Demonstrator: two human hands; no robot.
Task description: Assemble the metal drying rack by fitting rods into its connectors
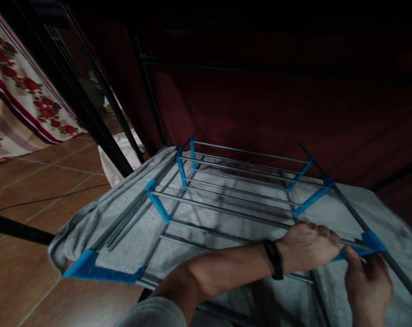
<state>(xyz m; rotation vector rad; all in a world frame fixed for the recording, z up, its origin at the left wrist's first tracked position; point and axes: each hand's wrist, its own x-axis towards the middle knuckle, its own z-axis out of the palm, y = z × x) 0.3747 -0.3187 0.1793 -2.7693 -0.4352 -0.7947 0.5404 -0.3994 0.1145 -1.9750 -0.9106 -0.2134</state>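
At the far left, a floral curtain (29, 91) is seen hanging over a tiled floor (18, 190), across which a thin dark cable (56, 198) is run. Next to the right, a grey blanket (80, 227) is spread, and on it a metal rack (226, 211) with blue plastic fittings is laid. Along the rack's left side, several parallel tubes (127, 218) are gathered; whether they are fixed or loose cannot be told. The left brackets (158, 206) are all seen joined to crossbars.

In the middle, the near crossbar (199, 204) is gripped by the left hand (310, 243), closed in a fist, with a black band (273, 260) worn on the wrist. Behind it, the two far right brackets (313, 199) are already met by their bars, so those rows can be judged to be in place.

At the right, the near right bracket (374, 243) is held by the right hand (369, 284), its thumb laid along the underside and its fingers partly hidden. This corner is judged to be the part being worked on; whether the bar is fully seated there cannot be told.
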